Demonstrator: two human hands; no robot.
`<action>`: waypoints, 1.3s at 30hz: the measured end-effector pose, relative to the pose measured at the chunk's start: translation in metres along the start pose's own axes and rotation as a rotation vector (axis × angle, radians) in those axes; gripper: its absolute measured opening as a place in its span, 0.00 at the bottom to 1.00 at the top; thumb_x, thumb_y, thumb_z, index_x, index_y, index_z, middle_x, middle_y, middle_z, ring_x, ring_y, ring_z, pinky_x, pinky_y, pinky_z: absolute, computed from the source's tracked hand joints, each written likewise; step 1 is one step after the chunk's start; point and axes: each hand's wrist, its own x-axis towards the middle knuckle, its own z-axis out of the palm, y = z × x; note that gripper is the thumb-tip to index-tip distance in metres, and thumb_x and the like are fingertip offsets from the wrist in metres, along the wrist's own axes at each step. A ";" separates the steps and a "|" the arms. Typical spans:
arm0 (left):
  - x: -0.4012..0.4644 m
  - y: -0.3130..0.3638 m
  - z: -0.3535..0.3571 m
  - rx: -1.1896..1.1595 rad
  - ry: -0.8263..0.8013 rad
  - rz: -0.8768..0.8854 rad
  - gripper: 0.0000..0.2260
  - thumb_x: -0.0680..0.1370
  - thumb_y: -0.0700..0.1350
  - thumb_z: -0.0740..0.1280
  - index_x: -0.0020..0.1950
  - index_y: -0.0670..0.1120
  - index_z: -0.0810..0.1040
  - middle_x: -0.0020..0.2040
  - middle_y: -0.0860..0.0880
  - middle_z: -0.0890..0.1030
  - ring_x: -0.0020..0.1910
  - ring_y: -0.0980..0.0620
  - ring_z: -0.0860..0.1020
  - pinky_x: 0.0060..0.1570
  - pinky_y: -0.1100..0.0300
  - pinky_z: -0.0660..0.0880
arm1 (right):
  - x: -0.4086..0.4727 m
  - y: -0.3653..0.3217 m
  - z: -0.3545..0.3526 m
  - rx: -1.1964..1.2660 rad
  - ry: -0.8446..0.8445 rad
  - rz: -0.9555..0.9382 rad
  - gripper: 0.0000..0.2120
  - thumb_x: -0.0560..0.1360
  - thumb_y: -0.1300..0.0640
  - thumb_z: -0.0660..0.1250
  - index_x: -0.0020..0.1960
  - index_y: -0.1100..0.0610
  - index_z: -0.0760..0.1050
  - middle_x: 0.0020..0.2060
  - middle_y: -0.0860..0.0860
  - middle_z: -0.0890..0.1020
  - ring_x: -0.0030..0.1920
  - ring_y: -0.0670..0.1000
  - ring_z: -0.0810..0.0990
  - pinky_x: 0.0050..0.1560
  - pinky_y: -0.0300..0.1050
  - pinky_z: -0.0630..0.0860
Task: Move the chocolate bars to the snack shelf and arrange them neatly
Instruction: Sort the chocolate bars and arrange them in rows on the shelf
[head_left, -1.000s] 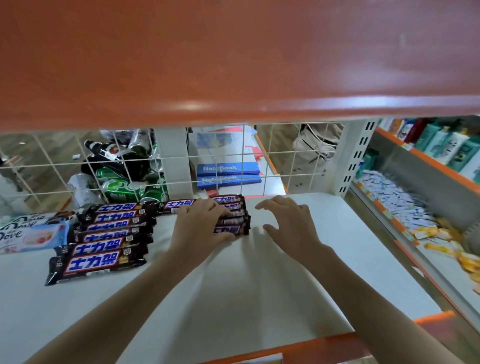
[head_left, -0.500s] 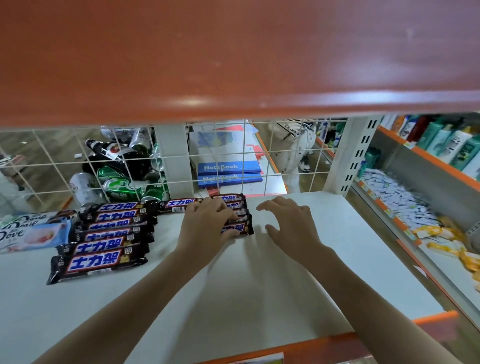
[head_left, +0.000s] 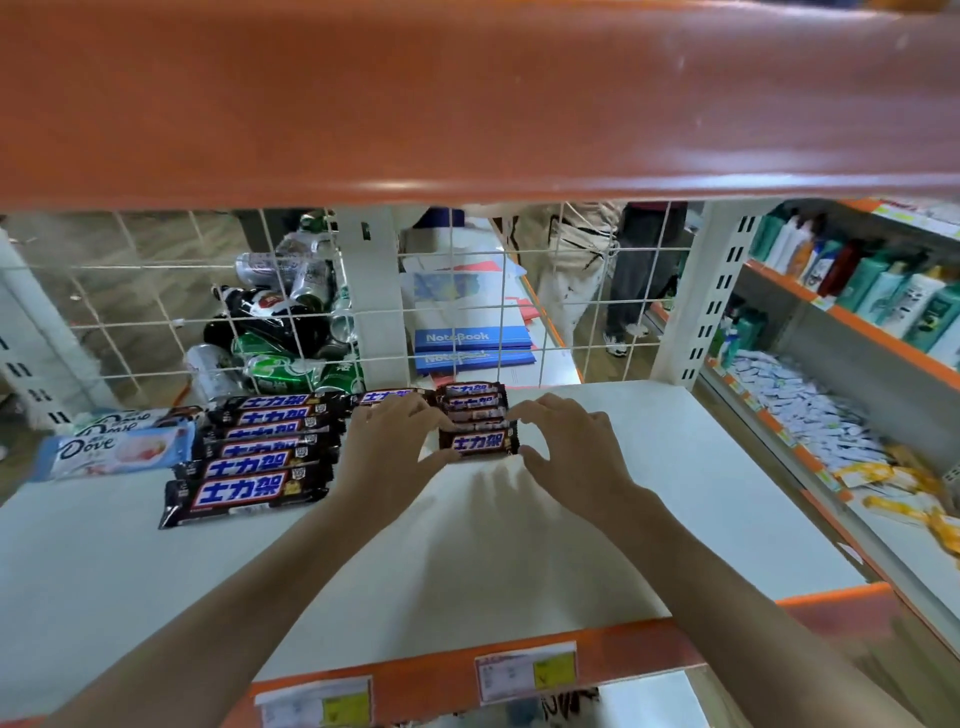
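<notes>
Dark chocolate bars with blue-and-white lettering lie on the white snack shelf (head_left: 597, 519). One row of several bars (head_left: 254, 457) runs front to back at the left. A second, shorter pile of bars (head_left: 479, 440) sits beside it near the wire back. My left hand (head_left: 395, 447) touches the left ends of this pile, with its thumb at the front bar's corner. At the right ends, my right hand (head_left: 569, 449) touches the pile with its fingertips and thumb. Neither hand lifts a bar.
Two pale Dove bars (head_left: 111, 449) lie at the far left of the shelf. A white wire grid (head_left: 571, 312) closes the back, with cans, bottles and blue notebooks (head_left: 470, 345) behind it. An orange shelf edge (head_left: 467, 104) hangs overhead. Shampoo bottles (head_left: 883, 286) fill the right-hand shelves.
My left hand has slid off the top of the pile to its left ends, uncovering the front bar. My right hand has moved left until it touches the right ends.
</notes>
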 end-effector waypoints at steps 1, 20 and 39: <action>-0.005 -0.002 -0.002 0.012 -0.012 -0.004 0.13 0.75 0.58 0.64 0.57 0.56 0.76 0.55 0.57 0.75 0.59 0.55 0.72 0.57 0.55 0.65 | -0.003 -0.005 -0.001 -0.009 -0.008 -0.005 0.18 0.76 0.55 0.63 0.65 0.46 0.69 0.55 0.46 0.75 0.58 0.49 0.73 0.56 0.49 0.67; -0.129 0.013 -0.075 -0.029 -0.039 -0.086 0.13 0.75 0.56 0.66 0.58 0.55 0.75 0.52 0.56 0.76 0.53 0.54 0.74 0.54 0.56 0.65 | -0.104 -0.090 -0.030 0.035 -0.021 -0.061 0.15 0.77 0.53 0.62 0.63 0.46 0.70 0.57 0.44 0.76 0.59 0.47 0.73 0.56 0.47 0.67; -0.273 0.054 -0.090 -0.094 -0.120 -0.067 0.12 0.74 0.57 0.67 0.54 0.53 0.77 0.51 0.55 0.77 0.53 0.54 0.74 0.52 0.52 0.71 | -0.257 -0.117 -0.022 0.090 -0.062 -0.032 0.14 0.75 0.56 0.62 0.60 0.48 0.74 0.54 0.46 0.78 0.56 0.51 0.74 0.51 0.48 0.70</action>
